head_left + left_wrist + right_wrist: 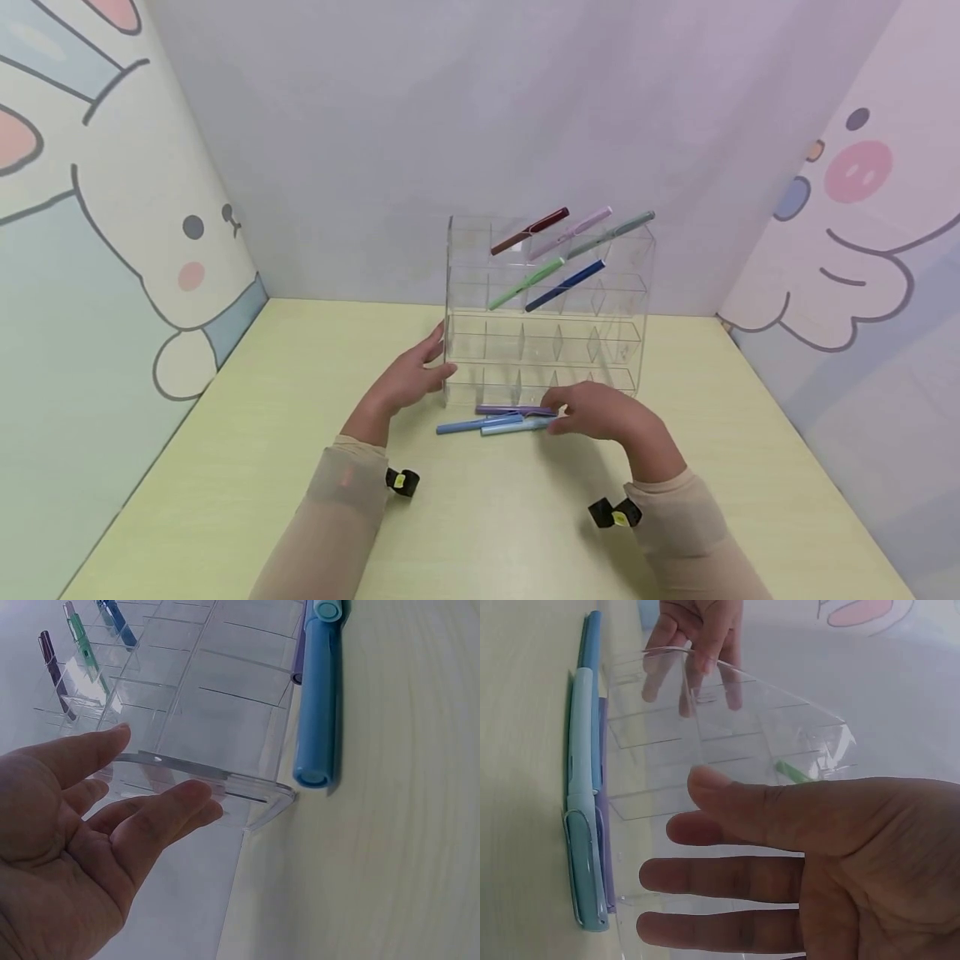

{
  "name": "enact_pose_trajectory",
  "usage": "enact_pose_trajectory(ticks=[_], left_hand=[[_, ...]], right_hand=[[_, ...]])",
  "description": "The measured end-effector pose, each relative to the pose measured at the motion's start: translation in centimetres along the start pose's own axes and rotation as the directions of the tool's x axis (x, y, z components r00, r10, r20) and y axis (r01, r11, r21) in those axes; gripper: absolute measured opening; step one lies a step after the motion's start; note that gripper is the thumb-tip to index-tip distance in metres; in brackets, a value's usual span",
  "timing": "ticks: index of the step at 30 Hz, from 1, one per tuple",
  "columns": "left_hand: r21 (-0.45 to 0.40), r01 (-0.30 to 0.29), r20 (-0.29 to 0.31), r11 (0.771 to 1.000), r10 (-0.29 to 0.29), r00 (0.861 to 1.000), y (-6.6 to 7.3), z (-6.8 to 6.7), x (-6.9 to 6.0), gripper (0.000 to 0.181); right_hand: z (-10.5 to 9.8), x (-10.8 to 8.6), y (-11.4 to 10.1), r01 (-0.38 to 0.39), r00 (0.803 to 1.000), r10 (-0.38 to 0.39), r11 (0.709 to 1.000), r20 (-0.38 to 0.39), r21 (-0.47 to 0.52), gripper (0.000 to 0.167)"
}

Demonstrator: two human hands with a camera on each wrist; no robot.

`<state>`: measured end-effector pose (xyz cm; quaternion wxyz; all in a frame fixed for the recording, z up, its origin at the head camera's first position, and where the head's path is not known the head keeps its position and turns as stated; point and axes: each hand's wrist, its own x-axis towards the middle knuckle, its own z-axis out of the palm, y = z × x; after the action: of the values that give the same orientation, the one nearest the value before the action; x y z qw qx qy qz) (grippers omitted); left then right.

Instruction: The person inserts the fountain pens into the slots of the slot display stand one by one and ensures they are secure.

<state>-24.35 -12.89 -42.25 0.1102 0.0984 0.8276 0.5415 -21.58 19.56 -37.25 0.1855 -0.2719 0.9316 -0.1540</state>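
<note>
A clear tiered rack [540, 350] stands upright, with several pens slanting in its upper tiers, among them a green pen [527, 283] and a dark blue pen [566, 286]. My left hand [408, 379] is at the rack's left side, thumb in front and relaxed fingers beside its edge; whether they touch cannot be told. Below the rack's front lie a purple pen [495, 409], a blue pen [468, 426] and a light blue pen [581, 750]. At their right ends is my right hand [603, 412], its fingers extended and holding nothing in the right wrist view [780, 862].
The pale yellow table [495, 525] reaches the grey back wall [450, 125]. Panels with cartoon animals flank it left [135, 250] and right [840, 233]. Dark red, pink and grey-green pens lean in the rack's top tier.
</note>
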Motion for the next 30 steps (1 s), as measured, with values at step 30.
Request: enact_pose_trajectory(ticks=[30], left_hand=[[-0.005,0.015,0.001,1.000,-0.015,1.000,0.1,0.0,0.1,0.077]], right_hand=[[2.6,1.0,-0.3,-0.135,0.986,0.154,0.960,0.059,-0.244,0.022]])
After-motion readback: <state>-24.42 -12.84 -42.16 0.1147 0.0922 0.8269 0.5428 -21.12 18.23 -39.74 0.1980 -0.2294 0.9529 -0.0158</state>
